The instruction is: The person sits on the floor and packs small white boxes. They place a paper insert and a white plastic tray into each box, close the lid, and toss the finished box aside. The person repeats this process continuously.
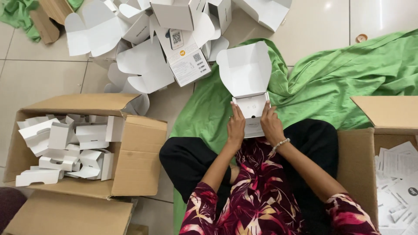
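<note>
I sit cross-legged on a green cloth [331,82] on the floor. My left hand [235,127] and my right hand [271,124] grip the two sides of a small white cardboard box [251,106] in front of my lap. Its rounded lid [245,69] stands open, pointing away from me. A white insert lies inside the box between my fingertips. A bead bracelet sits on my right wrist and a ring on my left hand.
A brown carton [135,143] at my left holds several folded white inserts. A heap of open white boxes [143,39] lies ahead on the tiled floor. Another brown carton [383,113] at my right holds printed paper sheets [398,174].
</note>
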